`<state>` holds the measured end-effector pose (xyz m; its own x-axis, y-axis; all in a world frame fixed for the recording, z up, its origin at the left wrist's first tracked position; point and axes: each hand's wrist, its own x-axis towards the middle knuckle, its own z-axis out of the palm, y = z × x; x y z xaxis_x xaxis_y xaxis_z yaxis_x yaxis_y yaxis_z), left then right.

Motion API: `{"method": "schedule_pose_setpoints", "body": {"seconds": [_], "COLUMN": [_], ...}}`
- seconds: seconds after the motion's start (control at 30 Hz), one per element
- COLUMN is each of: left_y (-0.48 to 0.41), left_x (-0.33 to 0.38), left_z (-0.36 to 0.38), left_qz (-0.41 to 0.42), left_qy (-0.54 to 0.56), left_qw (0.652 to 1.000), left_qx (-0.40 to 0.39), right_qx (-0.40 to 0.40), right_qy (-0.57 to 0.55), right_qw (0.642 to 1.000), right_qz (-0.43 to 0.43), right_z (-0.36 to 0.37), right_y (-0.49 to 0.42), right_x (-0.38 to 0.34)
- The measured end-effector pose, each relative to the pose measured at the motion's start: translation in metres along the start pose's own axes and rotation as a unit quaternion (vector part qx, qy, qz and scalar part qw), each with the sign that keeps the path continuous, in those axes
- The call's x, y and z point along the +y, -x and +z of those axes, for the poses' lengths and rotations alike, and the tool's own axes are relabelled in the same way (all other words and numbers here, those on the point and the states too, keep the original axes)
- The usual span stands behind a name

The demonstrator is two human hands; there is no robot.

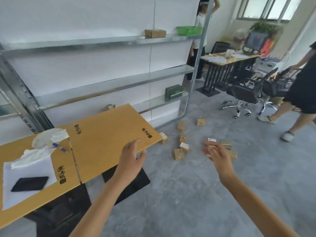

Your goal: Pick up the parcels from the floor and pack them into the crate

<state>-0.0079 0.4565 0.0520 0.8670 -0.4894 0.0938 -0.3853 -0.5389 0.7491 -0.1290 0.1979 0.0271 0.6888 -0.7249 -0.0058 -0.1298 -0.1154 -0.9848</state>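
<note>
Several small brown cardboard parcels (178,153) lie scattered on the grey floor to the right of the table, some with white labels. My left hand (132,157) hovers over the table's front corner, fingers apart and empty. Out over the floor, my right hand (216,155) is raised above the parcels with its fingers spread and nothing in it; it covers part of a parcel behind it. A green crate (189,30) stands on the top shelf of the metal rack, far from both hands.
A wooden table (106,142) at left holds a phone, tissues, a pen and a plate. A metal rack (109,82) lines the wall, with a brown box and a dark green box on it. An office chair (246,93), a desk and two people are at right.
</note>
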Motion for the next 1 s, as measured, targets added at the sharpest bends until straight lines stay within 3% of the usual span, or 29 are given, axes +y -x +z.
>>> {"method": "schedule_pose_setpoints", "body": {"seconds": [0.23, 0.47, 0.73, 1.0], "left_y": [-0.055, -0.17, -0.282, -0.395], "left_x": [0.035, 0.079, 0.085, 0.043], "left_z": [0.096, 0.199, 0.28, 0.33], "left_qz": [-0.006, -0.052, -0.173, -0.225], "left_qy": [0.053, 0.133, 0.177, 0.151], "left_qw": [0.994, 0.984, 0.968, 0.961], "left_qx": [-0.094, -0.105, -0.045, -0.051], "right_qx": [0.077, 0.099, 0.035, -0.017], "right_qy": [-0.055, -0.091, -0.037, 0.005], "right_qw": [0.994, 0.987, 0.989, 0.981], "right_qz": [0.059, 0.085, 0.139, 0.191], "right_z": [-0.066, -0.112, -0.148, -0.113], "right_y": [-0.061, -0.195, -0.338, -0.47], "right_x": [0.033, 0.069, 0.104, 0.142]}}
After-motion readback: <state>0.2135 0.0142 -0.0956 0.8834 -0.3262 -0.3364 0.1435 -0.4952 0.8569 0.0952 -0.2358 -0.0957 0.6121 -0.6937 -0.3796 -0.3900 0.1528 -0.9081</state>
